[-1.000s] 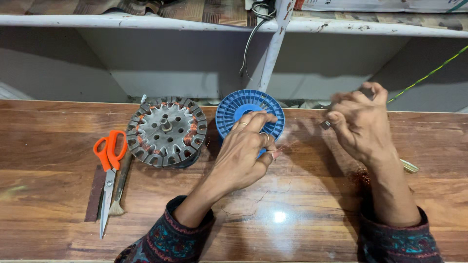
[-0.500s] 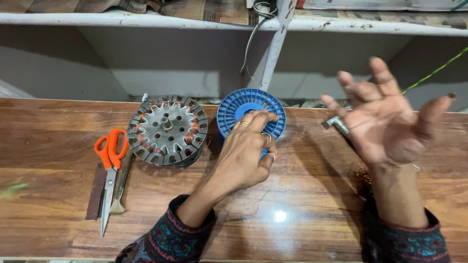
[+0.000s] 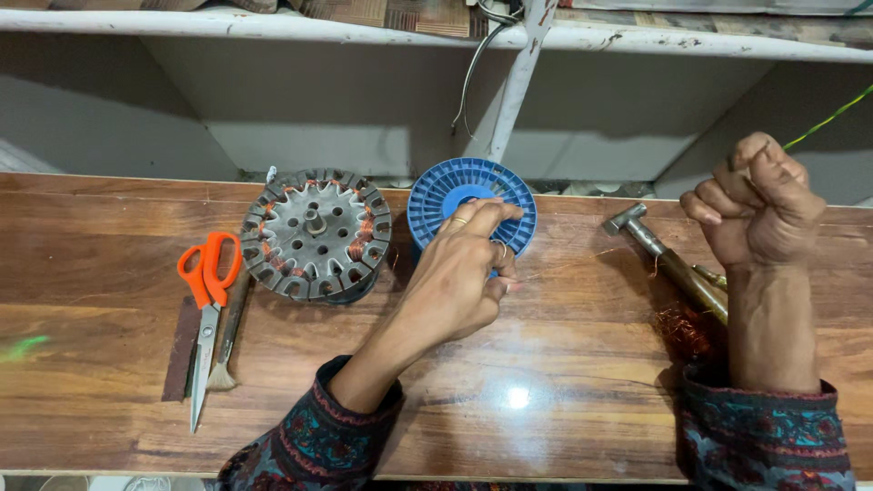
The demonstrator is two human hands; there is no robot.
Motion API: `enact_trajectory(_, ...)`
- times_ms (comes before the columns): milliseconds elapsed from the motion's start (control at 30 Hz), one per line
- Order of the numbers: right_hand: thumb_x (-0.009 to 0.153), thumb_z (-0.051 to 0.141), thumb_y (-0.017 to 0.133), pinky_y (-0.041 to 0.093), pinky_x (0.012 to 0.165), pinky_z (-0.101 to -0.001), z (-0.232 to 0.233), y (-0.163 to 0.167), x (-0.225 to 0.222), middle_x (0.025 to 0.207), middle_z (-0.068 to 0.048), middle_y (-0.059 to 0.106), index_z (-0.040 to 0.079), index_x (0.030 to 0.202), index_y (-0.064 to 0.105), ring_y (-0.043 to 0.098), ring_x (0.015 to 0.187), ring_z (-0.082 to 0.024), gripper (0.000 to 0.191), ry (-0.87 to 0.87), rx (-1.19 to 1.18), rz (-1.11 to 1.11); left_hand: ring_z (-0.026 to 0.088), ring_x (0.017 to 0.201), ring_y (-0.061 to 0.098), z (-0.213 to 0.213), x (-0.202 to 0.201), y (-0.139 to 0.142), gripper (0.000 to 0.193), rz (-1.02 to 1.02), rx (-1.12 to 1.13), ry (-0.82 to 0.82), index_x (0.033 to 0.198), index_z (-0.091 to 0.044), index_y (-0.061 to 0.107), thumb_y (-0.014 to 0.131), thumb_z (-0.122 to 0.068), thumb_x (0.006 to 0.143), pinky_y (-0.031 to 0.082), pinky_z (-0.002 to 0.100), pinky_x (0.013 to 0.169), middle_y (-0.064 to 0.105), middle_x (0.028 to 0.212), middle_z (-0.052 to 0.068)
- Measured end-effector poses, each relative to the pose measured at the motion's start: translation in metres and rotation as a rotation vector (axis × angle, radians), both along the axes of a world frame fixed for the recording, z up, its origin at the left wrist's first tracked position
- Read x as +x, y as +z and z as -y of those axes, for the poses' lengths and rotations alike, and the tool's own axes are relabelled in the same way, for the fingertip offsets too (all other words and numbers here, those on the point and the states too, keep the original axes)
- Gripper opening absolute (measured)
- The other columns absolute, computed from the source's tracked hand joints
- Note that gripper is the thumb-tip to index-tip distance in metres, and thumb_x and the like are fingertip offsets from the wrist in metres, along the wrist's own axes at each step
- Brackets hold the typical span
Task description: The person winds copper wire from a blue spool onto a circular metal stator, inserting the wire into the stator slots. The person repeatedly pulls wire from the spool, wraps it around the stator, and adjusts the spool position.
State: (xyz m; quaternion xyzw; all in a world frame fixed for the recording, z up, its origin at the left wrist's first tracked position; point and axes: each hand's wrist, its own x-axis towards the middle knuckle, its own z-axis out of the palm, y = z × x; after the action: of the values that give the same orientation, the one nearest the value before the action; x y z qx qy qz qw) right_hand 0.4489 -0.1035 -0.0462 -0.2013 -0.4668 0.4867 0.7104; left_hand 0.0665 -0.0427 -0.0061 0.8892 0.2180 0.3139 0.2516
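Left of everything, the orange-handled scissors (image 3: 207, 273) and the slotted motor stator (image 3: 316, 234) lie just where they did a second ago — untouched on the wooden bench (image 3: 109, 318). Your left hand (image 3: 459, 282) hasn't left the blue wire spool (image 3: 471, 205), fingers pinched narrow at its front. Your right hand (image 3: 759, 205) — splayed wide half a second ago — is now curled into a loose raised fist above the small hammer (image 3: 668, 262); whether it grips wire I cannot tell.

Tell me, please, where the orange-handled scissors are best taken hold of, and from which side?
Take the scissors by the orange loops, coming from above at the far end. They lie flat on the wooden bench, handles pointing away and the blade tips towards the person, so the loops are the blunt part. A brush lies close on their right, so the left side is probably freer.
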Motion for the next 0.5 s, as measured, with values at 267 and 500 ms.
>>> enact_trajectory(267, 0.104, 0.007, 0.066, 0.053, 0.067, -0.0237, 0.0, 0.025, -0.031, 0.111, -0.022, 0.073, -0.005, 0.123, 0.068, 0.061, 0.071, -0.011, 0.022, -0.135, -0.063, -0.044, 0.039, 0.136, 0.044, -0.002, 0.001, -0.007, 0.009, -0.005, 0.077, 0.006, 0.073, 0.0, 0.078, 0.078, -0.004, 0.065, 0.032, 0.051, 0.116, 0.055, 0.139, 0.02)
enact_trajectory(500, 0.093, -0.009, 0.053, 0.058, 0.109, -0.04, -0.02, 0.004, -0.029, 0.145, -0.036, 0.048, -0.019, 0.138, 0.049, 0.066, 0.135, -0.041, 0.047, -0.529, -0.226, 0.065, 0.035, 0.14, 0.048, -0.005, 0.004, -0.018, 0.041, 0.171, -0.175, 0.133, 0.13, -0.014, 0.067, 0.065, -0.028, 0.091, 0.039, 0.048, 0.124, 0.06, 0.138, 0.015)
